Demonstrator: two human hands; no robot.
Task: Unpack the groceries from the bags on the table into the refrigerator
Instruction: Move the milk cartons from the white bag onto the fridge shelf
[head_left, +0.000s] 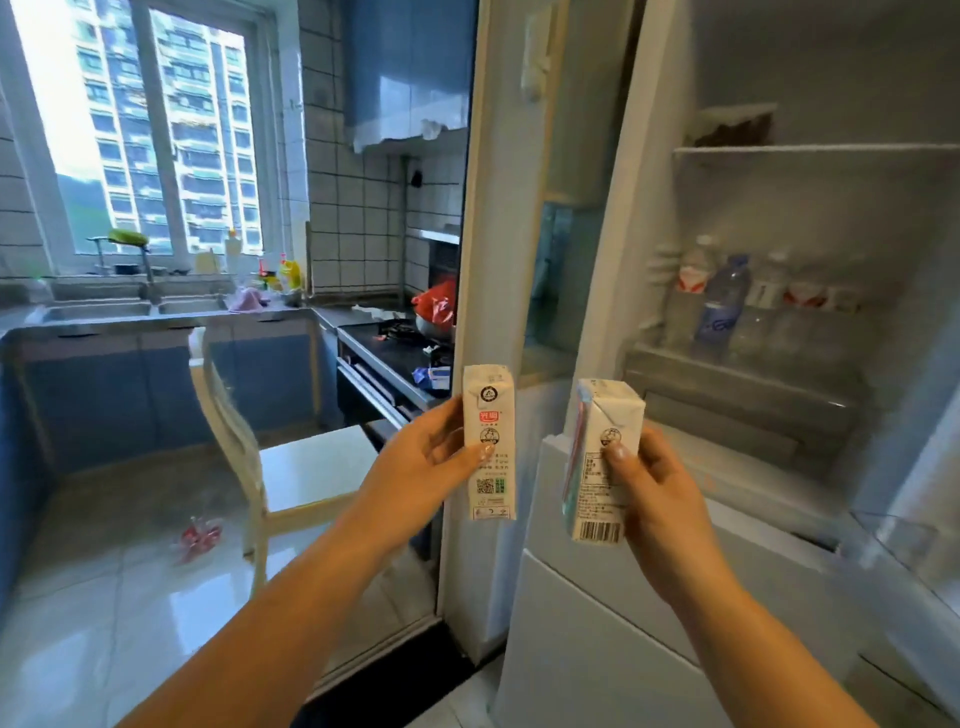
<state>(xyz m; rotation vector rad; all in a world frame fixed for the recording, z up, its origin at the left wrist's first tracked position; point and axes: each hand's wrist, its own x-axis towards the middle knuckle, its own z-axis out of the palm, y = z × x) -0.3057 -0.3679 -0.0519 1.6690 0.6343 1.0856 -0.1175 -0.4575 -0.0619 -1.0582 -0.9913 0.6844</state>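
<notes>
Left hand (426, 457): clamped on upright milk carton (489, 441), thumb across its front | Right hand (655, 483): clamped on second milk carton (602, 457), tilted slightly | Refrigerator (779, 467): open beyond both cartons | Door shelf (737, 374): water bottles (722, 306) upright in a row.

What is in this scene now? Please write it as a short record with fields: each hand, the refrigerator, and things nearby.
left hand: left hand holds a white carton upright
right hand: right hand holds a second carton, slightly tilted
refrigerator: door open; bottles stand in a row on a shelf
nearby: chair on the left, red bag by the stove, sink under the window
cartons placed: not yet
</notes>
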